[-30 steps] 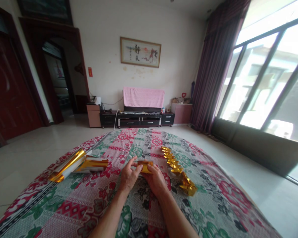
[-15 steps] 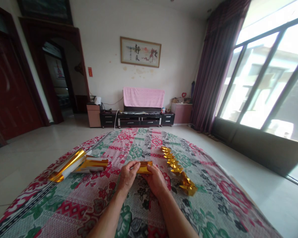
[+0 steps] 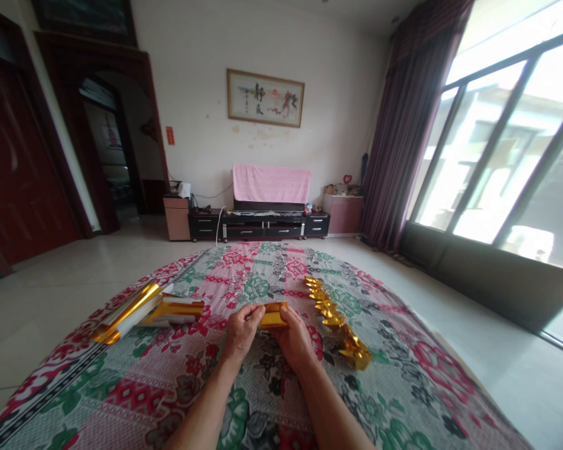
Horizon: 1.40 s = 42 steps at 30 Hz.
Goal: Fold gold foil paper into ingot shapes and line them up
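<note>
Both of my hands meet over a small folded piece of gold foil paper [image 3: 274, 315] just above a flower-patterned cloth [image 3: 262, 387]. My left hand [image 3: 242, 331] pinches its left end with curled fingers. My right hand [image 3: 294, 340] grips its right side, thumb on top. A row of several folded gold foil pieces [image 3: 336, 319] lies to the right of my hands. To the left rests a stack of gold foil sheets [image 3: 143, 307], partly lifted at one edge.
The cloth covers a round surface that ends near a tiled floor [image 3: 51, 294]. Farther back stand a low dark cabinet [image 3: 262, 225] under a pink cloth [image 3: 272, 184], a framed picture [image 3: 265, 99], a dark doorway at left and tall windows with purple curtains at right.
My left fingers have curled from spread to pinched on the foil piece. The piece has risen very slightly; the hands have stayed in place.
</note>
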Each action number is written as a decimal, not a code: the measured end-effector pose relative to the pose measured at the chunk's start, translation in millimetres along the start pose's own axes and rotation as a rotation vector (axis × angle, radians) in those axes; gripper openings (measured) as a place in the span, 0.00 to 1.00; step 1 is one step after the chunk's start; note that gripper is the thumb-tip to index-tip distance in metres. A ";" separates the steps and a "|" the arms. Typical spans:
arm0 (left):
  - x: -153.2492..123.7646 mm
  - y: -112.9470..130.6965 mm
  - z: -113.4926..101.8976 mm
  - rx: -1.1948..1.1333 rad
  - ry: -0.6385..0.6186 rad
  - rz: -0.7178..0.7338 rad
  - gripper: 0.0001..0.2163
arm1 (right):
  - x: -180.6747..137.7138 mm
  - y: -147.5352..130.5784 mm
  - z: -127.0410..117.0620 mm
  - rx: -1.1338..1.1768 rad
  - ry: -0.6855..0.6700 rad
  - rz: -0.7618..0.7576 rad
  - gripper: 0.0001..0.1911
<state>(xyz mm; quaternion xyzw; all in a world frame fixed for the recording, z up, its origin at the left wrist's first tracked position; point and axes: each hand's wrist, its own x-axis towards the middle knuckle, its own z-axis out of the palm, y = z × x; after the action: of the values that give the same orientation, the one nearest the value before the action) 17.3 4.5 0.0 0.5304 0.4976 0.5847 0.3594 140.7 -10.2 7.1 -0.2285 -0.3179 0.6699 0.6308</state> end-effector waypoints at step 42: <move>-2.1 6.6 -1.7 0.075 0.021 0.037 0.15 | 5.5 5.4 -6.4 -0.109 0.220 -0.205 0.14</move>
<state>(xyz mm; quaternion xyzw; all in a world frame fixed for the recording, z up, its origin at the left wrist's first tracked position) 16.7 0.6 5.9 0.5463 0.5132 0.5776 0.3232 140.9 -3.9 -0.7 -0.3006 -0.3046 0.5547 0.7136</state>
